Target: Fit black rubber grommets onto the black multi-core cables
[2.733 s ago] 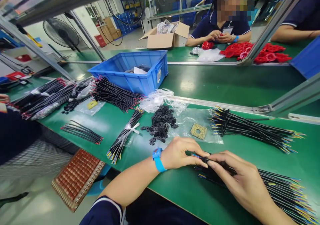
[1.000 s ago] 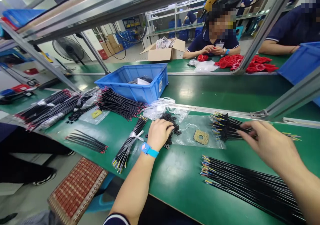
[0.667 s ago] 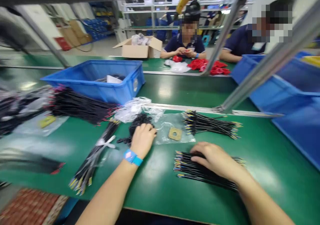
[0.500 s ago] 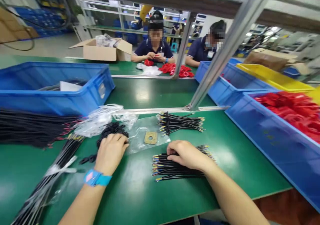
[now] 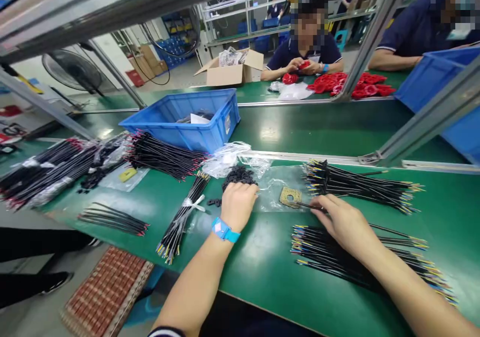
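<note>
My right hand (image 5: 343,224) pinches a short black cable (image 5: 305,205), whose tip points left over a yellowish square sponge (image 5: 289,197) with a hole. Below that hand lies a row of black cables (image 5: 337,257) with coloured wire ends. My left hand (image 5: 239,204), wearing a blue wristband, is closed at the near edge of a pile of small black parts (image 5: 240,174); its fingertips are hidden. Under the sponge is a clear plastic bag (image 5: 270,177). Behind my right hand rests another bunch of cables (image 5: 360,187), with black pieces near their left ends.
A tied cable bundle (image 5: 183,217) and loose cables (image 5: 112,218) lie to the left. Farther back are a blue bin (image 5: 195,132), more cables (image 5: 161,154) and crumpled plastic (image 5: 227,158). A metal post (image 5: 423,112) rises at right. Across the bench, a co-worker (image 5: 309,47) handles red parts.
The view has swung left, showing more of the bench there. My right hand has lifted a cable from the row and moved it towards the sponge. My left hand stays at the black parts.
</note>
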Tool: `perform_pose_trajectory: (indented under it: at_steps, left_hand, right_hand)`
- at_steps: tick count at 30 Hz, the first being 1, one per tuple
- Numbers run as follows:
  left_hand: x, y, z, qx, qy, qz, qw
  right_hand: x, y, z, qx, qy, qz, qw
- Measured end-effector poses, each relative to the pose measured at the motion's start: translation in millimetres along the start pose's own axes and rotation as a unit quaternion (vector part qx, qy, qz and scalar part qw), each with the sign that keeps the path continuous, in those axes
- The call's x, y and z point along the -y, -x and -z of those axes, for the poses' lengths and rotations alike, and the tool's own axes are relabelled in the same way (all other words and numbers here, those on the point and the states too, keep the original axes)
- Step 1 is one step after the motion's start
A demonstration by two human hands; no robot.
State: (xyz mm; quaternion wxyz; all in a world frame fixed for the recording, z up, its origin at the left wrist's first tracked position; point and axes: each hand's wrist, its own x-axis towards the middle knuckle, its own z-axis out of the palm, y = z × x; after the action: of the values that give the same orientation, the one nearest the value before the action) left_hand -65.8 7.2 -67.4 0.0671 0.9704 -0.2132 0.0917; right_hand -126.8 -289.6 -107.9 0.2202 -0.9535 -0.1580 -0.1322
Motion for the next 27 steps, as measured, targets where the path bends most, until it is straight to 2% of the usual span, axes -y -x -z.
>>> perform_pose_trajectory:
  at_steps: [3, 7, 11, 16, 20, 23, 25, 27]
  left_hand:
    - [-10.4, 3.6, 4.7, 0.049, -0.018, -0.035, 0.998]
    - [-19.0, 4.8, 11.0, 0.134, -0.012, -0.088, 0.987]
    - [-15.4, 6.7, 13.7, 0.218, 0.035, -0.112, 0.969]
    - [-4.5, 9.2, 13.2, 0.265, 0.082, -0.104, 0.955]
    - [-2.5, 7.2, 11.3, 0.249, 0.148, -0.052, 0.956]
    - [-4.2, 6.5, 10.0, 0.171, 0.311, -0.017, 0.935]
    - [-7.1, 7.9, 9.1, 0.111, 0.448, -0.001, 0.887]
    - [-11.6, 10.1, 7.6, 0.083, 0.572, 0.025, 0.816]
  right_hand:
    - [-4.2, -1.2, -9.8, -0.009, 0.049, 0.016, 0.999]
    - [-5.8, 2.7, -11.6, -0.009, 0.105, 0.035, 0.994]
    - [-4.5, 7.7, -8.4, -0.014, 0.146, 0.049, 0.988]
    - [-1.3, 9.8, -5.0, -0.026, 0.174, 0.061, 0.982]
    - [4.4, 7.8, 3.1, -0.059, 0.17, 0.082, 0.98]
    - [19.0, 6.2, 19.0, -0.089, 0.108, 0.115, 0.983]
    - [33.1, 6.4, 31.5, -0.108, 0.04, 0.137, 0.984]
    - [46.4, 8.4, 41.9, -0.125, 0.002, 0.154, 0.98]
